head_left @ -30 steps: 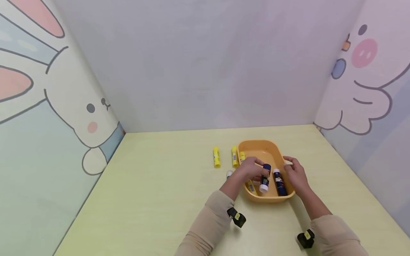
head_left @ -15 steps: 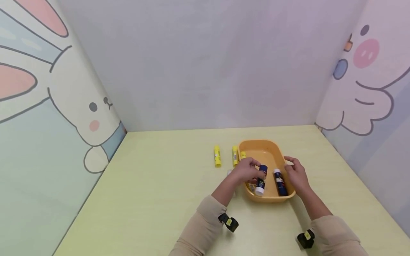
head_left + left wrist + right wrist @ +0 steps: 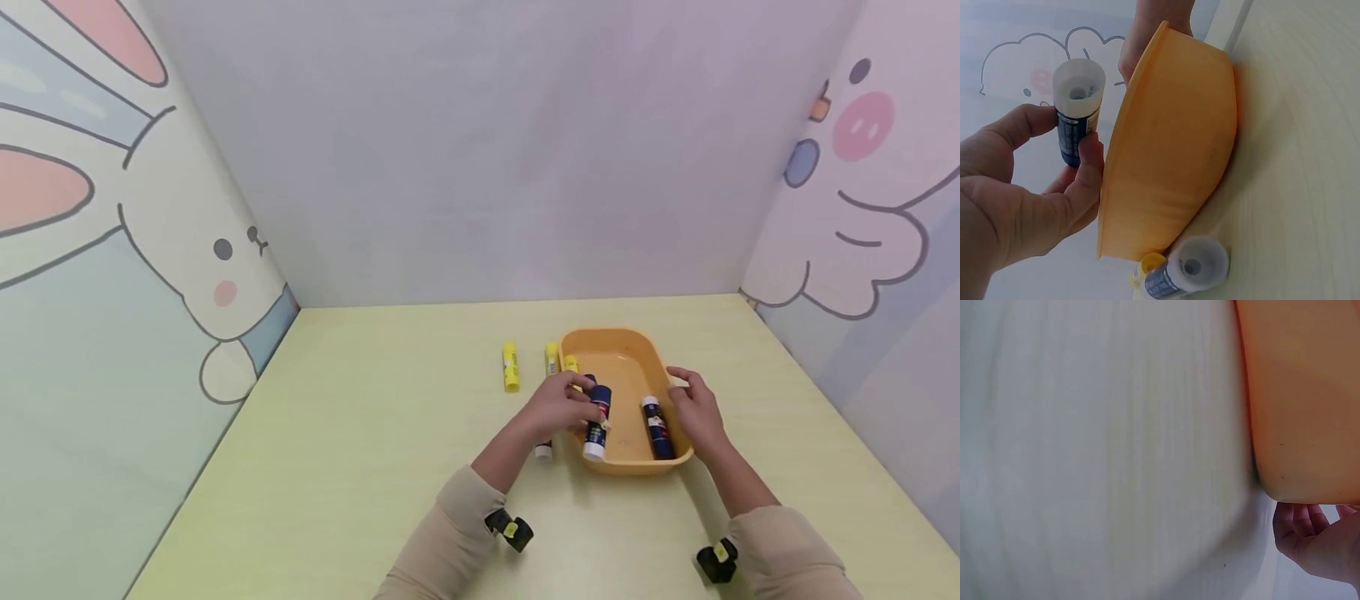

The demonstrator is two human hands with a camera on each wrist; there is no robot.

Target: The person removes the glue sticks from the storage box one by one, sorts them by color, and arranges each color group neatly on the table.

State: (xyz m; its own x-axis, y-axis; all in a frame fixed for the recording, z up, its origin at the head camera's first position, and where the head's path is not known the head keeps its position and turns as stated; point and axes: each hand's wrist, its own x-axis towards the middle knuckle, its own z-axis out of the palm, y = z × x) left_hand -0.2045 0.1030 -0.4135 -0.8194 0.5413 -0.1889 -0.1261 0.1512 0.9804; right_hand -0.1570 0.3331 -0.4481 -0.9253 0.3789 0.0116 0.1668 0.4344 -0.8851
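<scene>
My left hand pinches a navy glue stick with a white end, tilted over the left rim of the orange basket. In the left wrist view, thumb and fingers hold this glue stick beside the basket's wall. My right hand holds the basket's right side at the rim; its fingers show against the wall in the right wrist view. Inside the basket lie another navy glue stick and a yellow one. A bit of navy behind my left fingers is mostly hidden.
Left of the basket, two yellow glue sticks lie on the pale table. A navy glue stick with a white end lies partly under my left hand. Walls with cartoon drawings stand behind and at both sides.
My left hand has moved left with the navy glue stick, from over the basket's middle to its left rim. The right hand has stayed on the basket.
</scene>
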